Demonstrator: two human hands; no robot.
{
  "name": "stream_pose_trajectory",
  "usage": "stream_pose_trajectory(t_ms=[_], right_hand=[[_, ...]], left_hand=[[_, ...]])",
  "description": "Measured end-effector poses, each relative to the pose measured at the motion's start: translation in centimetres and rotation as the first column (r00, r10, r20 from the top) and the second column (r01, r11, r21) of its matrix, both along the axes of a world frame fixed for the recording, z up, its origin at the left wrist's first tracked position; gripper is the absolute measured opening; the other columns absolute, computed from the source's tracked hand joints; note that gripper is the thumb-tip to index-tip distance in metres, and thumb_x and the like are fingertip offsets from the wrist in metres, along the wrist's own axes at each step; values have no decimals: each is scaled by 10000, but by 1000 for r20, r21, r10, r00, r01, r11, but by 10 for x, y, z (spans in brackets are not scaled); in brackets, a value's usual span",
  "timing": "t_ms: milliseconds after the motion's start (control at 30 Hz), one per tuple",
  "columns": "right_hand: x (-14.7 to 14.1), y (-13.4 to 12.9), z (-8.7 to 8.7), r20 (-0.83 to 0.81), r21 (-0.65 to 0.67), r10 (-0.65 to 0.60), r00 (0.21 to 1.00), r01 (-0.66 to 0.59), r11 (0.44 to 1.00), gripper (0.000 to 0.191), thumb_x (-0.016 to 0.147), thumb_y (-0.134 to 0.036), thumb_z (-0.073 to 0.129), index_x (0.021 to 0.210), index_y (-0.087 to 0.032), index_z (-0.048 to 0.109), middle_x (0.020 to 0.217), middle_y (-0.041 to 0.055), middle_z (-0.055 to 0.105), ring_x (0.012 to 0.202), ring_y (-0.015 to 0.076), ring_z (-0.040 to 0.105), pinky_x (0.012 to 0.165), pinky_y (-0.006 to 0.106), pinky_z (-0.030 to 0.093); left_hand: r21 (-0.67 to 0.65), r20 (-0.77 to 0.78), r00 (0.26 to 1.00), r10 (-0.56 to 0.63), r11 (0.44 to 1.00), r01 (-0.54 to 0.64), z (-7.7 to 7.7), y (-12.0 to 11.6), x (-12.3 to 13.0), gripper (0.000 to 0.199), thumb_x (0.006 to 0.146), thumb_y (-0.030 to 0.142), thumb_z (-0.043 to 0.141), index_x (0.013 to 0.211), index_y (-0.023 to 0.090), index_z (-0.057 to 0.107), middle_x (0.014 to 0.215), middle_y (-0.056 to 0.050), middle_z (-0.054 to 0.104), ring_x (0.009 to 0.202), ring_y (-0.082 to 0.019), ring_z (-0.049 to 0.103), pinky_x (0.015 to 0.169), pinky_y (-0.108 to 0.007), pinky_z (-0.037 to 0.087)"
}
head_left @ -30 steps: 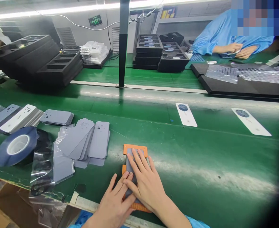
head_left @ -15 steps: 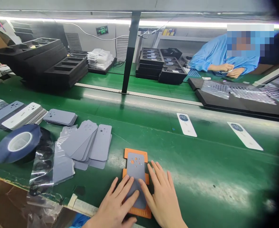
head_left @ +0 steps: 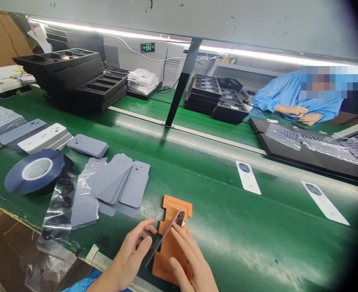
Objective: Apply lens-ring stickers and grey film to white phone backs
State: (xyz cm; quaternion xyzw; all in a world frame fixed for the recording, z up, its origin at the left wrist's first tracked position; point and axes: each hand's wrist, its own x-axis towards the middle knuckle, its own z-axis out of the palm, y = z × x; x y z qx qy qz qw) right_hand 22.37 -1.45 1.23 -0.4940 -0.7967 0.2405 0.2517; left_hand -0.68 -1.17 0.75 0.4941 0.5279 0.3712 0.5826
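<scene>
An orange fixture lies on the green bench at the bottom centre. Above it, a thin grey panel stands tilted nearly on edge, its upper end by a dark, shiny patch. My right hand has its fingertips against the panel's upper part, fingers extended and thumb apart. To the left of the panel is my left hand, its fingers bent and spread, with nothing visible between them. Grey panels lie fanned in an overlapping pile to the left of the fixture.
A blue tape roll and clear plastic film lie at left, near white panels. Two white cards lie at right. Black trays stand behind. A person in blue works across the bench.
The grey panel has gone from flat on the fixture to tilted on edge. My left hand has come off it to the left. The whole view has shifted and tilted.
</scene>
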Motion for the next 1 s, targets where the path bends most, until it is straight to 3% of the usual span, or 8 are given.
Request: stream_pose_trajectory(t_ms=[133, 300, 433, 533, 633, 767, 900, 1000], right_hand=[[-3, 2, -10, -38, -17, -43, 998, 42, 999, 580, 982, -297, 615, 1546, -313, 482, 1568, 42, 526, 1424, 298, 522, 1172, 433, 451], [8, -1, -9, -163, -125, -232, 959, 213, 969, 370, 974, -343, 625, 1330, -278, 698, 1414, 75, 676, 1280, 290, 660, 1067, 362, 556], [16, 1, -5, -249, -375, -452, 856, 345, 860, 424, 964, -445, 636, 1333, -242, 688, 1216, 91, 779, 1034, 254, 754, 920, 318, 611], [18, 10, -7, -292, -518, -588, 755, 392, 760, 611, 891, -517, 722, 1416, -224, 615, 1177, 97, 789, 976, 247, 742, 832, 307, 610], [18, 22, -11, -362, -616, -639, 678, 340, 710, 711, 810, -553, 796, 1397, -191, 620, 1078, 104, 799, 925, 248, 735, 766, 311, 607], [19, 31, -12, -445, -692, -676, 588, 254, 676, 676, 758, -549, 845, 1293, -173, 676, 969, 97, 793, 855, 233, 732, 759, 320, 608], [24, 32, -14, -462, -737, -717, 522, 224, 638, 631, 707, -533, 891, 1210, -198, 708, 911, 78, 789, 840, 229, 736, 771, 315, 604], [28, 33, -16, -485, -762, -723, 492, 169, 626, 621, 688, -534, 905, 1181, -210, 713, 922, 83, 797, 849, 233, 738, 789, 319, 600]], left_hand=[[-30, 14, 998, -54, 998, 54, 2, 1, 2, 581, 966, 615, 545, 1370, 204, 619, 1159, -108, 684, 881, -209, 628, 768, -306, 519], [162, -93, 983, -161, 971, 174, 12, 2, 9, 448, 989, 462, 528, 1324, 206, 679, 1200, -117, 672, 851, -193, 646, 723, -283, 538], [250, -282, 945, -166, 938, 240, 10, 2, 18, 373, 897, 267, 629, 1249, 205, 734, 1290, -131, 649, 1107, -262, 673, 978, -346, 556], [304, -406, 906, -122, 917, 260, 3, -1, 25, 375, 852, 200, 658, 1215, 226, 750, 1309, -125, 644, 1102, -270, 689, 982, -355, 573], [352, -456, 886, -86, 897, 268, -5, -5, 28, 352, 849, 192, 658, 1184, 246, 751, 1302, -114, 643, 965, -238, 709, 872, -337, 613], [397, -416, 909, -14, 897, 195, -3, 0, 24, 317, 890, 189, 597, 1180, 212, 723, 1278, -127, 647, 901, -203, 696, 839, -317, 605], [367, -384, 923, 27, 922, 126, 8, 23, 19, 326, 935, 243, 557, 1222, 187, 698, 1225, -123, 666, 744, -155, 631, 719, -281, 575], [287, -368, 930, -17, 949, 131, 15, 44, 24, 352, 942, 285, 560, 1252, 192, 698, 1127, -87, 694, 604, -119, 539, 644, -267, 529]])
